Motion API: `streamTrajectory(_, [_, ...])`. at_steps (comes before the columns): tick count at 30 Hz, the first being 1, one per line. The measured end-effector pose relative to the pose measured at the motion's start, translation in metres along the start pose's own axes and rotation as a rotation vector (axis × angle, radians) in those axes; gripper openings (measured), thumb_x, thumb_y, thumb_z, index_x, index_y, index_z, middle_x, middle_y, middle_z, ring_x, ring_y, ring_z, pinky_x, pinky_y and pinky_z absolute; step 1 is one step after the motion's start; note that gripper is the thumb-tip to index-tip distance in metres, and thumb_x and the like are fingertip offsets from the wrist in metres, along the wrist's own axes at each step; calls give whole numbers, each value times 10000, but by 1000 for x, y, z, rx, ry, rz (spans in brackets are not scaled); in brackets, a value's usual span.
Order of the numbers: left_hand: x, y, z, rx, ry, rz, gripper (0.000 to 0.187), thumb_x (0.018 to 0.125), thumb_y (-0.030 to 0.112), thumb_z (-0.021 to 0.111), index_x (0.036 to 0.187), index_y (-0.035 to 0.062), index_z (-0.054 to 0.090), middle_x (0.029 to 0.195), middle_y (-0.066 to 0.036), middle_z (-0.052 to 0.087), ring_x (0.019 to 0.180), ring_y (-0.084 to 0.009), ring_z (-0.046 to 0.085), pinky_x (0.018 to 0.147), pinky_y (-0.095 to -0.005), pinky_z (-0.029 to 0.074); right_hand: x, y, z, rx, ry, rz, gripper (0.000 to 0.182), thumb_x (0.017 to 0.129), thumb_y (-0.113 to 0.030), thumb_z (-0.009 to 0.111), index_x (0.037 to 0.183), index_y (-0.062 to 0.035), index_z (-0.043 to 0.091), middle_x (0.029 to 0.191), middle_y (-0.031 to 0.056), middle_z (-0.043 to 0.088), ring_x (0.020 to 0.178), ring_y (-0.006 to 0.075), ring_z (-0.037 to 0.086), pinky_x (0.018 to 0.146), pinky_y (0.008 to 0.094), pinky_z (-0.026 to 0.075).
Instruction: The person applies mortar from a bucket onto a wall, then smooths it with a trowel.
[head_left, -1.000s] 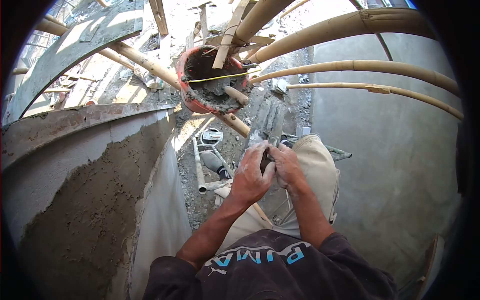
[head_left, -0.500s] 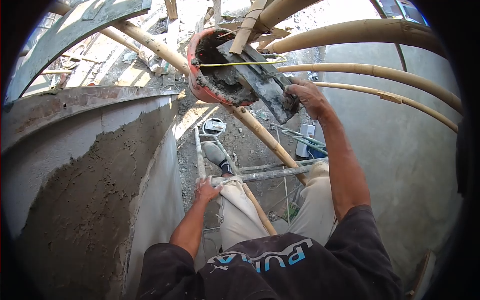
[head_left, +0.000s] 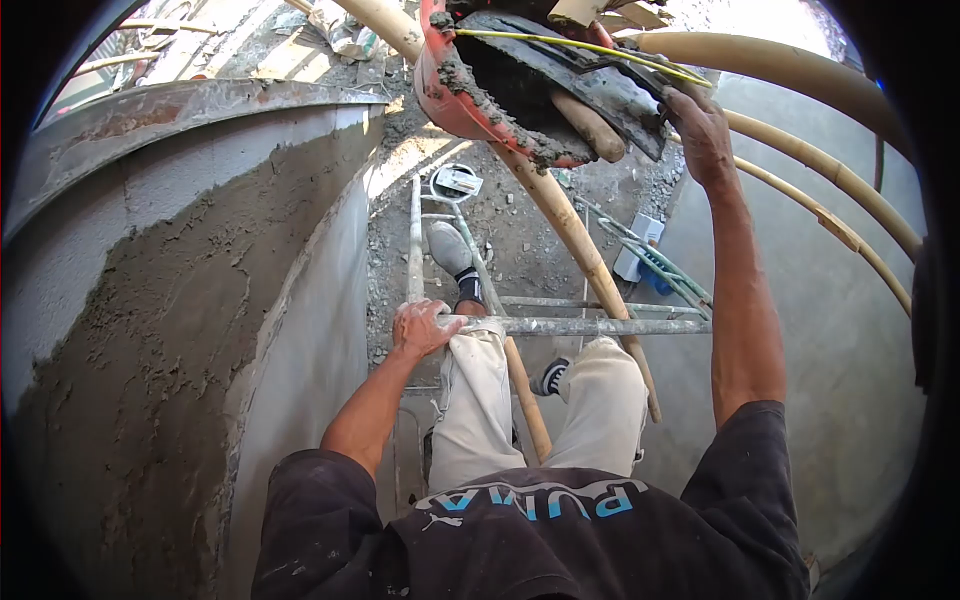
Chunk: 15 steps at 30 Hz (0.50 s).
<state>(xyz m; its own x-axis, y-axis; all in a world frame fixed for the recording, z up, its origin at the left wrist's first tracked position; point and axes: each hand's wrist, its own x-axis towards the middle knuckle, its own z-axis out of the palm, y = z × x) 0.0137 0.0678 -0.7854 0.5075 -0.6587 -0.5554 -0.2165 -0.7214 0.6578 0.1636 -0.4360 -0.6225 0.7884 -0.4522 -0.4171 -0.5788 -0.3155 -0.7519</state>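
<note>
My left hand point(head_left: 424, 328) is closed around the cement-spattered metal frame point(head_left: 560, 326), where its crossbar meets a side rail. At the upper right, my right hand point(head_left: 703, 135) grips the near end of a long, flat, mortar-coated plastering float point(head_left: 570, 62). The float lies across the mouth of a red bucket point(head_left: 450, 95) with mortar caked on its rim. A rounded wooden handle point(head_left: 590, 127) sticks out under the float; what it belongs to is hidden. A thin yellow handle point(head_left: 560, 41) crosses above the bucket.
Bamboo poles point(head_left: 570, 235) run below the bucket and on the right. Partly fresh-plastered wall point(head_left: 190, 270) stands at left, with smooth grey wall point(head_left: 820, 330) at right. A small white bucket point(head_left: 455, 182) sits on the rubble ground. My shoe point(head_left: 449, 247) is by the frame.
My right hand has moved up and right in view, with the float now turned and lower over the bucket. The wooden handle has come into sight. The left hand stays on the frame.
</note>
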Motion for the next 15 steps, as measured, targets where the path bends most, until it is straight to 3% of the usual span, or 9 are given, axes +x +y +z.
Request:
streamTrajectory(3, [2,5,-4,-107,-3,-61,403,827,477,754,909,83,736,897,-126,739,875,-320,705,836,-439,543,-2,16,6,478,191,-6,426,990,-231,575,1313,45,613,1182,141,681,1086,195,642,1007,310,489])
streamTrajectory(5, [6,6,-10,-162,-23,-96,376,855,450,740,918,80,731,901,-124,740,874,-306,709,816,-428,547,-23,11,-1,245,395,-190,391,1028,-179,516,1334,58,571,1208,153,656,1108,236,647,1026,358,510])
streamTrajectory(7, [9,2,-10,-362,-48,-279,342,880,410,728,944,75,728,904,-123,740,873,-294,711,809,-417,550,-66,9,-5,337,553,-180,343,1034,-160,489,1283,58,576,1118,146,654,1044,232,650,1003,382,529])
streamTrajectory(9, [18,-1,-13,-490,-53,-357,316,900,377,718,971,69,724,916,-122,740,872,-280,713,800,-404,552,-128,53,1,418,382,-79,290,1036,-147,479,1230,43,583,1022,120,640,964,207,643,934,384,558])
streamTrajectory(11, [15,0,-13,-553,-60,-355,300,914,352,708,998,64,721,936,-119,740,872,-265,715,790,-389,555,-188,70,60,79,156,267,263,1030,-164,500,1167,19,628,936,81,638,837,166,637,775,363,551])
streamTrajectory(12, [14,-1,-9,-572,-36,-364,284,912,342,714,983,67,721,896,-107,736,816,-249,710,757,-378,556,-221,115,80,-150,-73,363,251,1027,-194,514,1111,-12,664,923,116,642,796,189,643,775,375,540])
streamTrajectory(13, [13,-3,-5,-591,-9,-375,268,910,332,721,967,70,722,855,-94,731,761,-233,704,724,-367,557,-242,122,105,-426,-267,373,263,1019,-225,530,1104,-24,678,947,176,665,836,283,672,816,413,531])
streamTrajectory(14, [13,-4,-2,-611,27,-386,253,908,323,727,952,73,723,814,-81,727,705,-217,699,691,-355,558,-268,176,120,-506,-384,211,310,1007,-274,550,1111,-10,674,970,217,685,905,395,662,885,466,505])
streamTrajectory(15, [12,-6,0,-617,45,-381,259,910,326,725,954,71,721,804,-77,720,691,-211,687,684,-358,554,-287,216,131,-568,-386,241,335,1003,-308,547,1102,-16,677,981,215,695,939,414,653,902,486,490])
